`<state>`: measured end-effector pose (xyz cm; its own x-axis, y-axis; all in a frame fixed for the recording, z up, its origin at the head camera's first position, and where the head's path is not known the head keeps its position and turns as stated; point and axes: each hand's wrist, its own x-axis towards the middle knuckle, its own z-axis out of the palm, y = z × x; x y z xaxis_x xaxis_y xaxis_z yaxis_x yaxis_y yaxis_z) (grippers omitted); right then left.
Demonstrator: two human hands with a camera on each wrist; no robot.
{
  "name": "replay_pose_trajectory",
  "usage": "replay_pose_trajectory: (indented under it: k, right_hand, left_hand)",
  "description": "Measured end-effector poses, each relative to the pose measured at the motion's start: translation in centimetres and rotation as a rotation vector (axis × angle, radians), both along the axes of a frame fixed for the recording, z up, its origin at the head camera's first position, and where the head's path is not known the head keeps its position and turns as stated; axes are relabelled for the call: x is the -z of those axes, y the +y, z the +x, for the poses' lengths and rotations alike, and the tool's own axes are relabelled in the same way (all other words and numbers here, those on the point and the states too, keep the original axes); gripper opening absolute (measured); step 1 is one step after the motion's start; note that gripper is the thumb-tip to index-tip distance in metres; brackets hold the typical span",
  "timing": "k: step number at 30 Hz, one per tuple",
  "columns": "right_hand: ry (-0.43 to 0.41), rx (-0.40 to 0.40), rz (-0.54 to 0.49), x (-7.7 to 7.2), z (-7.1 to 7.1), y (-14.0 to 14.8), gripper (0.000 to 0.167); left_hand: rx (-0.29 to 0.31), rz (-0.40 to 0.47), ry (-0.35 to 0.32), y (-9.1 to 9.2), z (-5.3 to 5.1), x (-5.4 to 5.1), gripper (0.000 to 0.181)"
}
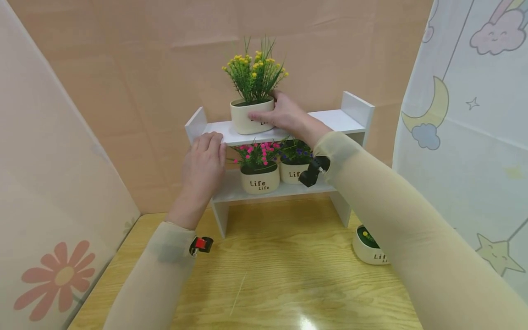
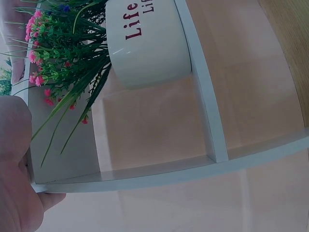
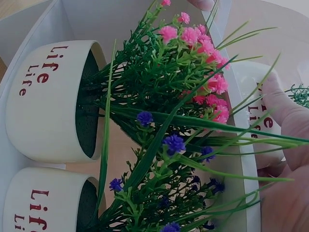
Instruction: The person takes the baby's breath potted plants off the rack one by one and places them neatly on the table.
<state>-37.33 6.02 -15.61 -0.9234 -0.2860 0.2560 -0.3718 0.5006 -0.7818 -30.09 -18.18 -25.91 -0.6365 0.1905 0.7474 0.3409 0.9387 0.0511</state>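
A cream oval flowerpot with yellow artificial flowers stands on the top board of a white two-tier shelf. My right hand grips this pot from the right, thumb across its front and fingers behind. In the right wrist view, the right hand is partly cut off by the frame edge. At the top left corner of the shelf, my left hand holds the board's end. The left wrist view shows that hand against the shelf's side, with a digit on the panel's outer face.
On the lower board are a pink-flowered pot and, right beside it, a blue-purple-flowered pot. Another pot with a yellow flower stands on the wooden table, partly behind my right sleeve. Patterned cloths hang at both sides.
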Motion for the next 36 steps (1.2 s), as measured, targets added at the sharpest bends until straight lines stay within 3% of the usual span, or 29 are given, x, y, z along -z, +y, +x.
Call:
replay_pose_trajectory:
  k: [10, 29, 36]
  right_hand:
    - [-0.005, 0.046, 0.038, -0.2, 0.2, 0.1, 0.112]
    - [0.042, 0.050, -0.073, -0.3, 0.6, 0.2, 0.096]
    - [0.072, 0.044, -0.131, -0.7, 1.4, 0.5, 0.092]
  left_hand:
    - [0.010, 0.006, 0.018, 0.2, -0.1, 0.0, 0.041]
    - [0.026, 0.024, 0.032, 0.1, -0.2, 0.1, 0.039]
    - [0.032, 0.033, 0.025, -0.1, -0.4, 0.2, 0.040]
